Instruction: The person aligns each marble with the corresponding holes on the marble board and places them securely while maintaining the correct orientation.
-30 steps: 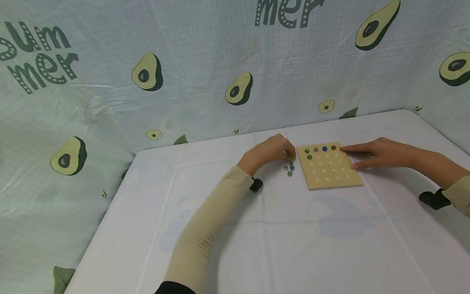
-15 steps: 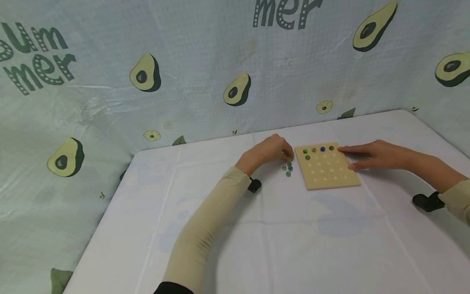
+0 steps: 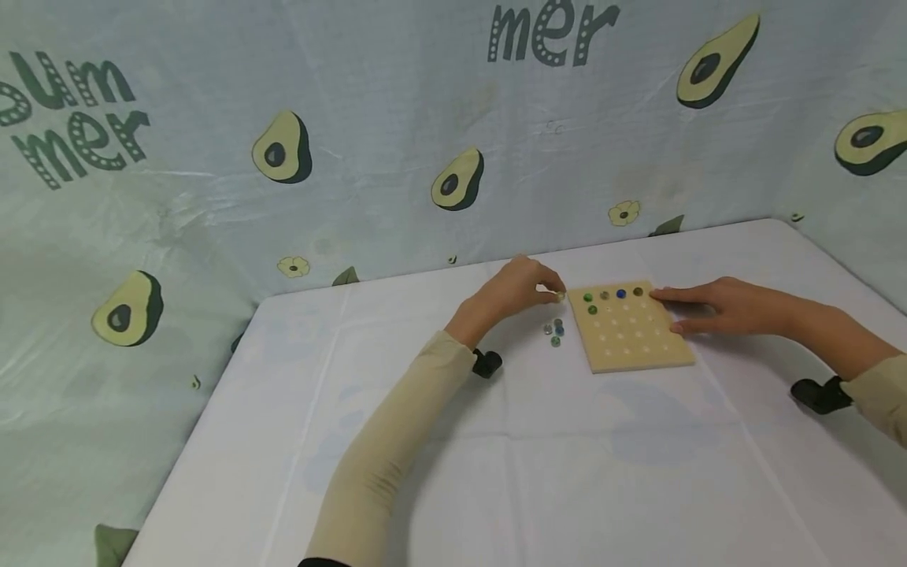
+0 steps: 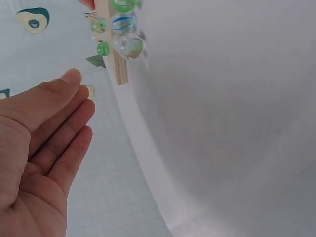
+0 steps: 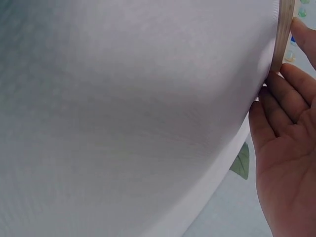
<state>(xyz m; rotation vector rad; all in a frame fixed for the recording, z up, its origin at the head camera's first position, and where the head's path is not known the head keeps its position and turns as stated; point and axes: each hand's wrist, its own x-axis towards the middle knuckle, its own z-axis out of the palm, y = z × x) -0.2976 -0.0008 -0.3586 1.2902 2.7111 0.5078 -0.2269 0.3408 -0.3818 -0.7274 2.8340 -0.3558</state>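
A square wooden board with rows of small hollows lies at the right of the white table. Several glass marbles sit in it, among them a blue marble and a green marble. Left of the board, my left hand pinches a clear yellowish marble between thumb and fingertips. Only a pale bit shows past the fingers in the left wrist view. Nearer me, several loose marbles lie in a cluster. My right hand touches the board's right edge with fairly straight fingers and thumb.
Behind and left of the white-covered table hangs a pale cloth printed with avocados and lettering. A black wrist camera sits under the left wrist, another black camera under the right.
My left hand has lifted a marble off the loose cluster and moved it slightly away from me, close to the board's far left corner. The right hand stays at the board's edge.
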